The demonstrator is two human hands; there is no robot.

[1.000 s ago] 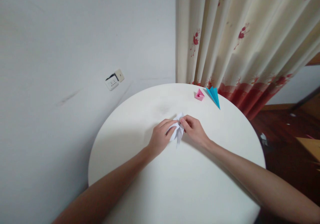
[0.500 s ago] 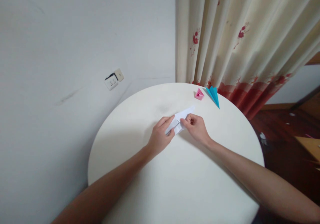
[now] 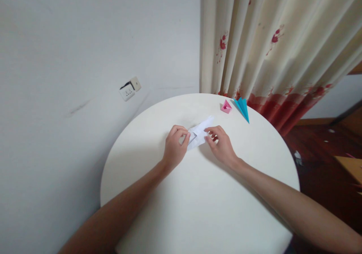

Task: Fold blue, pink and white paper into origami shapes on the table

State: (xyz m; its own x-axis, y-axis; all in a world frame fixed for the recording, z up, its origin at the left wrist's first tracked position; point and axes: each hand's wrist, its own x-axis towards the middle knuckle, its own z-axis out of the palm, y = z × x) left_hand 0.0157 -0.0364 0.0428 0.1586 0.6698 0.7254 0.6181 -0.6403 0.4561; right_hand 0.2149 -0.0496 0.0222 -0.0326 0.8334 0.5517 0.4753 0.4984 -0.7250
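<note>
A folded sheet of white paper (image 3: 200, 132) lies slanted over the middle of the white table, with a small raised flap near its left part. My left hand (image 3: 177, 142) pinches the paper's left end between thumb and fingers. At the paper's right side is my right hand (image 3: 221, 142), thumb and fingertips parted, its fingertips close to the edge. Whether those fingertips touch the paper I cannot tell.
A pink folded-paper piece (image 3: 226, 106) and a blue paper plane (image 3: 242, 109) lie at the back right of the round table (image 3: 198, 208). Behind stand a patterned curtain (image 3: 254, 57) and a wall with a socket (image 3: 127, 92).
My left hand has gone from lying flat over the paper to pinching its left end. My right hand has opened its pinch and shifted slightly right of the fold.
</note>
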